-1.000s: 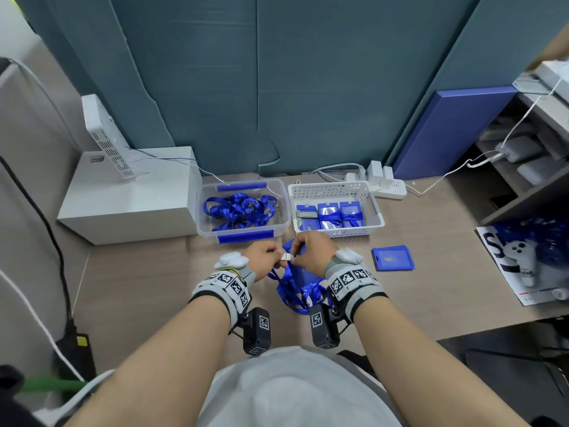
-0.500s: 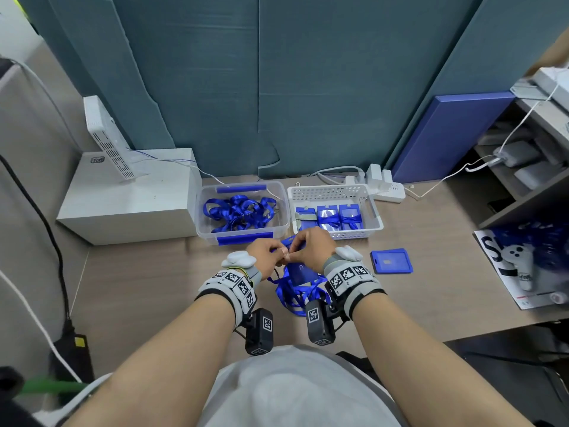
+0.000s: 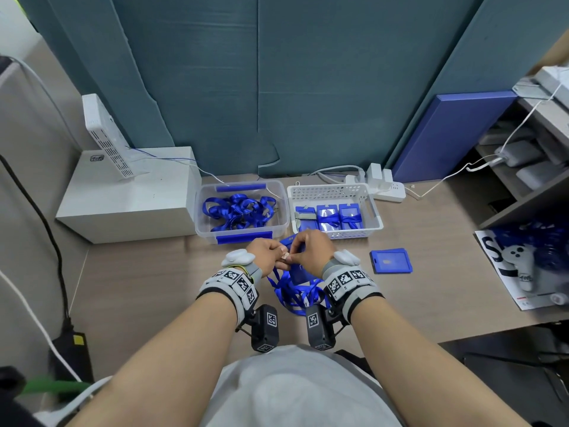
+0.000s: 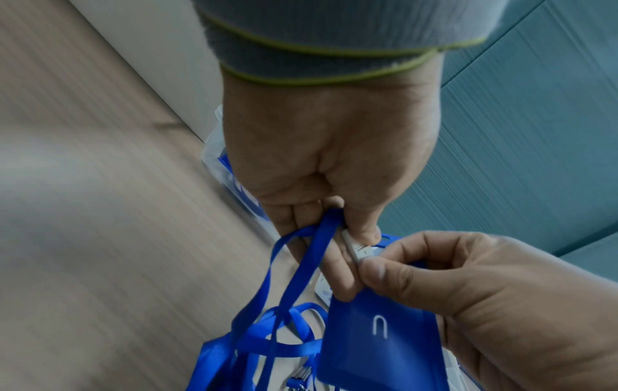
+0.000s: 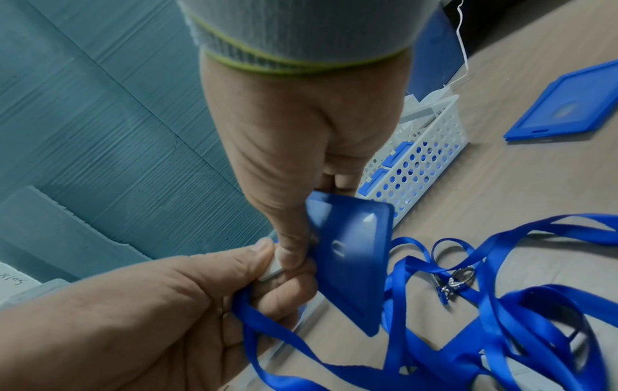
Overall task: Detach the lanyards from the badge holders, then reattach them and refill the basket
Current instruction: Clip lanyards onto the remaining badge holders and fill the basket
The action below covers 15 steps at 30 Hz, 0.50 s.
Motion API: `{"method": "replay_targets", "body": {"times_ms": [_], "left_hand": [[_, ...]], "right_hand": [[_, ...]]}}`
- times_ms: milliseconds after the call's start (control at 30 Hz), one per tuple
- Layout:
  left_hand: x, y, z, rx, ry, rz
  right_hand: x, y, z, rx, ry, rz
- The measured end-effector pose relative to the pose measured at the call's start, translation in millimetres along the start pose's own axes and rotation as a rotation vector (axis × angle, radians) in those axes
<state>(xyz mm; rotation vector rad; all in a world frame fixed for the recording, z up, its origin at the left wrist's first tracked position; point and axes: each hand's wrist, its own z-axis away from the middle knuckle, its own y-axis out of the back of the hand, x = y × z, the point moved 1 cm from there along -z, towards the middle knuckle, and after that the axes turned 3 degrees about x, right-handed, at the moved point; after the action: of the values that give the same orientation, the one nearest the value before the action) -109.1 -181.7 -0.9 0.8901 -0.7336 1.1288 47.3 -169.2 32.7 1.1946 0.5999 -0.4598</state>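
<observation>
Badge holder slightly higher, both hands unmoved.

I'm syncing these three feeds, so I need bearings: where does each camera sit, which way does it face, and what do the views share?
Head: worn on the head, facing forward and down at the desk, the basket and the clear bin; both forearms show.
Left wrist: on the left wrist, looking along the left hand to the lanyard it pinches.
Right wrist: on the right wrist, looking along the right hand to the badge holder it grips.
Shared: both wrist views show both hands, the holder and the lanyard.
</observation>
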Motion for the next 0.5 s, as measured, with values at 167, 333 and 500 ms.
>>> {"method": "replay_targets", "body": {"times_ms": [167, 333, 500], "left_hand": [[-0.1, -2.1, -1.8, 0.002, 0.024, 0.025], [3.6, -3.5, -0.3, 0.002, 0.035, 0.028], [3.6, -4.6, 0.1, -0.005, 0.061, 0.047]], "right_hand": [[3.8, 0.3, 3.3, 0.002, 0.016, -0.007], [7.4, -2.6, 2.6, 0.005, 0.043, -0.007], [11.6, -5.0, 3.1, 0.022, 0.06, -0.011]]}}
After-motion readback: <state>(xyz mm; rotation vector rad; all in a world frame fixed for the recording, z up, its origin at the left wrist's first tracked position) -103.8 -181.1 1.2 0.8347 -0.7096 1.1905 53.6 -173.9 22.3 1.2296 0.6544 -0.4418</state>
